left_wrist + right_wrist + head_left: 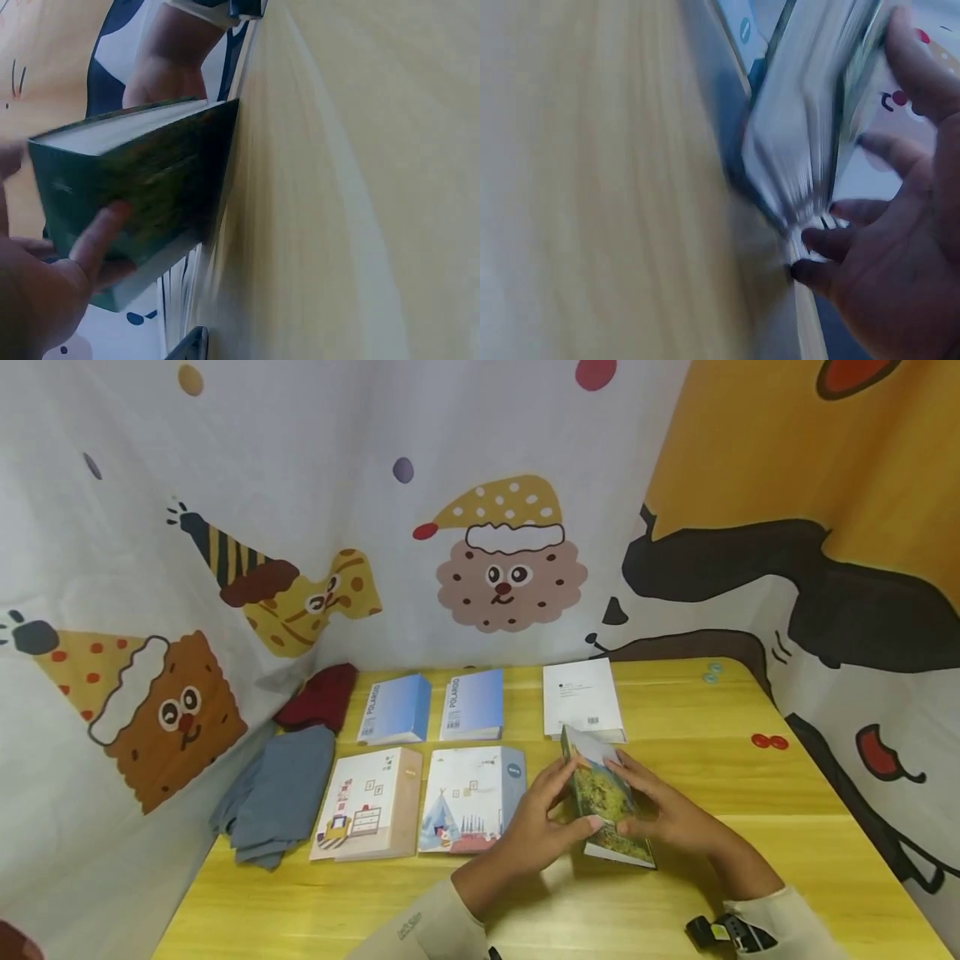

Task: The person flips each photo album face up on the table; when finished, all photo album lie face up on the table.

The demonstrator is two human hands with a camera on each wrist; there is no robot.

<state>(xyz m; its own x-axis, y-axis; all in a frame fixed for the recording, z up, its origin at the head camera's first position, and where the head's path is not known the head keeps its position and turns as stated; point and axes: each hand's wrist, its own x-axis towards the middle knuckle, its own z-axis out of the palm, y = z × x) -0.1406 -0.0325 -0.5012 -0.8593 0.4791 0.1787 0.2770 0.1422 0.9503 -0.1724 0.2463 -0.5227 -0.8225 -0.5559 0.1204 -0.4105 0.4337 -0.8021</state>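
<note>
A thick photo album with a green and yellow landscape cover stands tilted over the front middle of the table. My left hand grips its left side, thumb on the cover; in the left wrist view that hand lies along the dark green spine. On the opposite side my right hand holds the album's right edge, its thumb low on the cover. The right wrist view shows white pages slightly fanned, with fingertips at their edges. Part of the back cover is hidden.
Two blue POLAROID albums and a white one lie at the back. Two illustrated albums are left of my hands. Grey cloth and dark red cloth sit at the left edge. A patterned curtain borders the table.
</note>
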